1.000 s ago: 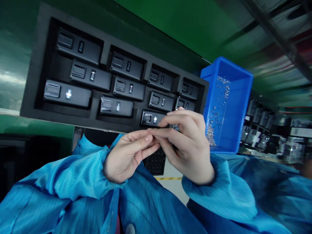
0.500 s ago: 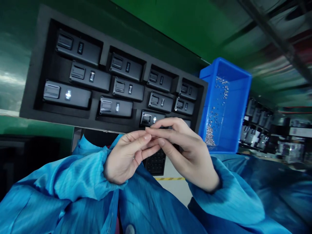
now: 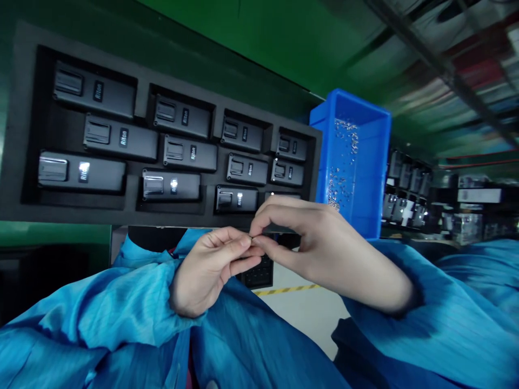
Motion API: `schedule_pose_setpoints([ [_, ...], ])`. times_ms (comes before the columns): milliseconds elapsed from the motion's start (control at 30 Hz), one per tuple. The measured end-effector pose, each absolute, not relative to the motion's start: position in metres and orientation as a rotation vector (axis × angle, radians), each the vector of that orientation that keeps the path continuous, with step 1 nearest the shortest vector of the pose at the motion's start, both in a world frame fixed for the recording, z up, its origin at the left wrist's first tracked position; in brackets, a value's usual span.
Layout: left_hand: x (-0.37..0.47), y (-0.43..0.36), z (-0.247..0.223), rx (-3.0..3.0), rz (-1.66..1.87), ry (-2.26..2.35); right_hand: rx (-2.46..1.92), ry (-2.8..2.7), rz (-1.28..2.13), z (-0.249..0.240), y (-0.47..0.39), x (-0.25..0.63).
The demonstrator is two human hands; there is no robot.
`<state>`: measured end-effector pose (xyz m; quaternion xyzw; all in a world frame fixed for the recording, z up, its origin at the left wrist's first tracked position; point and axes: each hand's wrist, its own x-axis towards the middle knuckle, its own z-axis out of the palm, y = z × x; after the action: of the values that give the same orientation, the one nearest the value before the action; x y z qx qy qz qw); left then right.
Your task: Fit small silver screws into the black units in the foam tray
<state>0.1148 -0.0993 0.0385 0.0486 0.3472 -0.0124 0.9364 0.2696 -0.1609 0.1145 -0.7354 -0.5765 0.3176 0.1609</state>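
Observation:
My left hand [image 3: 213, 267] is closed, thumb pressed against the forefinger. My right hand [image 3: 312, 237] meets it at the fingertips, with thumb and forefinger pinched together. A tiny dark speck shows between the touching fingertips, too small to name. Behind the hands lies a black foam tray [image 3: 81, 213] holding several dark battery-like packs [image 3: 140, 141] marked "Riton". My right hand covers part of a pack [image 3: 283, 195] in the tray's near right corner.
A blue plastic bin [image 3: 367, 167] with many small shiny metal parts [image 3: 344, 140] stands right of the tray. Farther right are more dark packs [image 3: 405, 208]. The work surface [image 3: 259, 38] is green. Yellow-and-black tape [image 3: 287, 289] crosses the floor below.
The view has shifted, so tray and bin appear farther left. My right hand's fingers have drawn from lying over the left fingers to a pinch at their tips.

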Motion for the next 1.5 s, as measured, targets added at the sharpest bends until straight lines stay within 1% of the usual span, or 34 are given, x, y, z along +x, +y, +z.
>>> schedule_pose_setpoints([
  [200, 0.126, -0.102, 0.037, 0.122, -0.078, 0.707, -2.154, -1.655, 0.861, 0.113, -0.171, 0.273],
  [367, 0.137, -0.102, 0.036, 0.131, -0.112, 0.707, -2.068, -1.602, 0.800, 0.107, -0.179, 0.288],
  [433, 0.141, -0.102, 0.037, 0.129, -0.134, 0.696, -2.056, -1.555, 0.677, 0.100, -0.176, 0.305],
  [567, 0.143, -0.099, 0.039, 0.121, -0.190, 0.630, -2.163, -1.496, 0.208, 0.074, -0.161, 0.353],
  [633, 0.143, -0.097, 0.040, 0.105, -0.199, 0.583, -2.231, -1.541, 0.091, 0.058, -0.151, 0.374],
  [800, 0.142, -0.093, 0.040, 0.080, -0.189, 0.496, -2.299, -1.770, 0.038, 0.036, -0.139, 0.394],
  [1133, 0.143, -0.081, 0.041, 0.019, -0.135, 0.495, -2.323, -2.167, -0.265, 0.033, -0.140, 0.392],
  [1300, 0.142, -0.069, 0.041, -0.016, -0.084, 0.547, -2.253, -2.221, -0.400, 0.027, -0.148, 0.388],
  [1500, 0.142, -0.059, 0.043, -0.138, -0.025, 0.525, -2.175, -2.219, -0.383, 0.020, -0.170, 0.390],
])
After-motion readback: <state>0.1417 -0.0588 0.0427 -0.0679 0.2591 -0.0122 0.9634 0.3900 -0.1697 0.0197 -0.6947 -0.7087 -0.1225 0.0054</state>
